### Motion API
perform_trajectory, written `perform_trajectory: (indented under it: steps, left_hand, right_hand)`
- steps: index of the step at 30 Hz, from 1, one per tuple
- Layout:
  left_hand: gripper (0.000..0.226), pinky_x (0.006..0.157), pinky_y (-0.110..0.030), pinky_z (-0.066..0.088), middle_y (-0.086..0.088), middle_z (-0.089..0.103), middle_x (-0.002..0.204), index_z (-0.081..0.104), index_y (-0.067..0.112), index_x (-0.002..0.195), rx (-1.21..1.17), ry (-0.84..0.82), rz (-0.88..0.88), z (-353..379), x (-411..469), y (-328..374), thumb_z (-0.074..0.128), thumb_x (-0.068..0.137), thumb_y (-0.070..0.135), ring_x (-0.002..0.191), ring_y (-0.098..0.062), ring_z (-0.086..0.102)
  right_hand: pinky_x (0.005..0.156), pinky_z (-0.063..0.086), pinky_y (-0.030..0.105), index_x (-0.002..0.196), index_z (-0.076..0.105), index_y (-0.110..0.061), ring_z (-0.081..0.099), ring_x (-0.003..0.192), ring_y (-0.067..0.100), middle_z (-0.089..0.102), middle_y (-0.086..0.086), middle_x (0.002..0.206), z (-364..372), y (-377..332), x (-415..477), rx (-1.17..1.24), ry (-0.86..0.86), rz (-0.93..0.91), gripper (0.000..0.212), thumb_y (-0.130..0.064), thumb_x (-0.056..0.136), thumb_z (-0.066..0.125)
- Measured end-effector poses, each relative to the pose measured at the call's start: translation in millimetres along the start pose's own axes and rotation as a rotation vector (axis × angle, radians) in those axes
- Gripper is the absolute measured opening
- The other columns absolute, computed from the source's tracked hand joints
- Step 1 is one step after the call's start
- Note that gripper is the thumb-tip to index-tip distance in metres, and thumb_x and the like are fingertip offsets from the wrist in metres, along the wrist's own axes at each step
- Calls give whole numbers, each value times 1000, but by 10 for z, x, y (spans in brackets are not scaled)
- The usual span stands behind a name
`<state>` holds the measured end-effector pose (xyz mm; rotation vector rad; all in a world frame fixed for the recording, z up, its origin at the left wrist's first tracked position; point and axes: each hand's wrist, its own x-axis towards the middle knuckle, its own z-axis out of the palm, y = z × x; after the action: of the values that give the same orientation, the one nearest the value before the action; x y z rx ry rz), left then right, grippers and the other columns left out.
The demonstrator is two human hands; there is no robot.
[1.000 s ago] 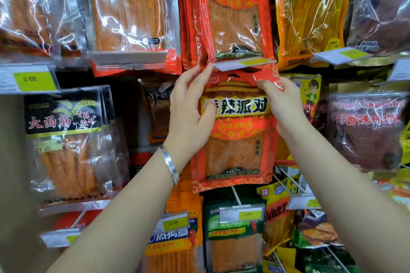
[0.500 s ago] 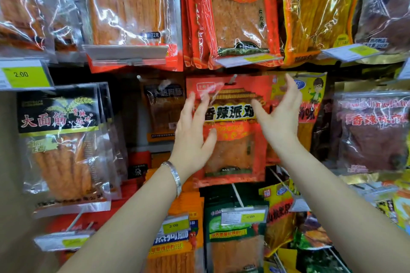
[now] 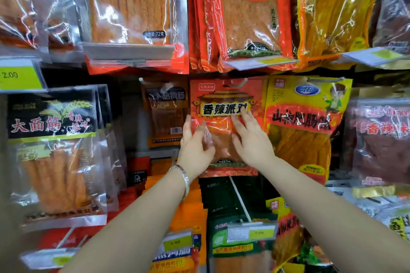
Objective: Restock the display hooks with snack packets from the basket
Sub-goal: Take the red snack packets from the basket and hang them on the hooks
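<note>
Two released hands, the left hand (image 3: pixel 194 148) and right hand (image 3: pixel 253 144), hold their fingers straight and spread in front of the red snack packet (image 3: pixel 224 99), which hangs from a wire hook (image 3: pixel 235 84) on a wall of crowded display rows. Right of that packet hangs a yellow packet (image 3: pixel 308 122); left, a dim brown packet (image 3: pixel 165 115); below, a green packet (image 3: pixel 230 250), its price tag (image 3: pixel 250 233) blurred. Whether fingertips touch the red film is unclear.

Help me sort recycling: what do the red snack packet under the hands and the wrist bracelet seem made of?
Red packet: thin glossy plastic film with a clear window, judging by the white glare streaks and wrinkles. Bracelet: silvery polished metal by its bright highlights, though solid or plated cannot be told.
</note>
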<state>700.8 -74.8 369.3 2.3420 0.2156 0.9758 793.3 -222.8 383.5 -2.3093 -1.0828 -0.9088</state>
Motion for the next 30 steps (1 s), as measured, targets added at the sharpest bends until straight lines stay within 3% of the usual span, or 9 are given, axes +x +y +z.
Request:
perform_trajectory:
  steps: [3, 7, 11, 14, 17, 19, 22, 26, 30]
  left_hand:
    - [73, 115, -32, 23, 2, -8, 157, 16, 28, 149, -40, -63, -124, -39, 129, -26, 57, 88, 25, 145, -23, 4]
    - [71, 98, -15, 29, -5, 0, 158, 16, 25, 150, -66, -148, -205, -126, 209, 14, 55, 90, 27, 143, -23, 17]
    - [58, 115, -30, 14, -15, 0, 157, 36, 17, 144, 6, -205, -242, -235, 105, 164, 52, 91, 34, 145, -31, 6]
    - [45, 118, -34, 14, -17, 22, 152, 50, 16, 134, -67, -180, -95, -325, -176, 363, 54, 90, 26, 143, -27, 15]
    - [33, 105, -14, 30, -3, 51, 130, 59, 17, 122, -238, -196, 69, -401, -650, 485, 54, 90, 12, 120, -5, 45]
    - [29, 81, 4, 31, 3, 57, 116, 62, 26, 111, -357, -208, 62, -439, -1047, 489, 54, 90, 8, 91, 16, 49]
    - [30, 68, 0, 37, 9, 61, 96, 61, 33, 96, -565, -239, -30, -426, -1699, 319, 55, 89, 4, 77, 18, 52]
    - [26, 69, -11, 44, 22, 62, 79, 62, 32, 90, -614, -449, -382, -203, -2826, -315, 57, 89, 6, 71, 12, 54]
    - [19, 74, -20, 48, -1, 61, 104, 57, 27, 91, -402, -793, -787, -101, -4188, -1068, 51, 93, 9, 78, -11, 57]
  right_hand:
    - [115, 22, 41, 151, 21, -18, 5, 147, 29, 3, 11, 160, 46, 27, 125, -28, -126, 23, 56, -21, 98, 39]
    - [116, 23, 43, 151, 16, -23, 1, 147, 24, -6, 3, 160, -12, 10, 249, -29, -318, 111, 59, -21, 97, 39]
    - [105, 39, 38, 145, 36, -23, 37, 135, 25, 36, 5, 151, -195, -96, 122, 94, -245, 165, 54, -26, 93, 49]
    - [83, 47, 27, 125, 58, -27, 62, 101, 15, 67, -4, 112, -347, -218, -220, 243, -56, 240, 36, -27, 89, 55]
    - [73, 39, 7, 103, 65, -28, 55, 75, -11, 64, -11, 87, -460, -367, -726, 382, 94, 307, 18, -23, 86, 59]
    - [71, 43, 13, 97, 62, -30, 55, 71, -4, 60, -11, 78, -475, -478, -1137, 466, 156, 367, 15, -20, 85, 60]
    - [64, 42, 18, 94, 57, -31, 52, 63, -1, 56, -8, 70, -375, -664, -1895, 548, 135, 478, 17, -16, 87, 59]
    - [62, 40, 11, 88, 54, -31, 53, 61, -5, 57, -12, 68, -62, -957, -3071, 535, -129, 675, 17, -15, 87, 59]
    - [76, 44, 29, 106, 58, -18, 58, 78, 15, 60, 0, 83, 277, -1277, -4156, 486, -685, 913, 18, -10, 89, 60]
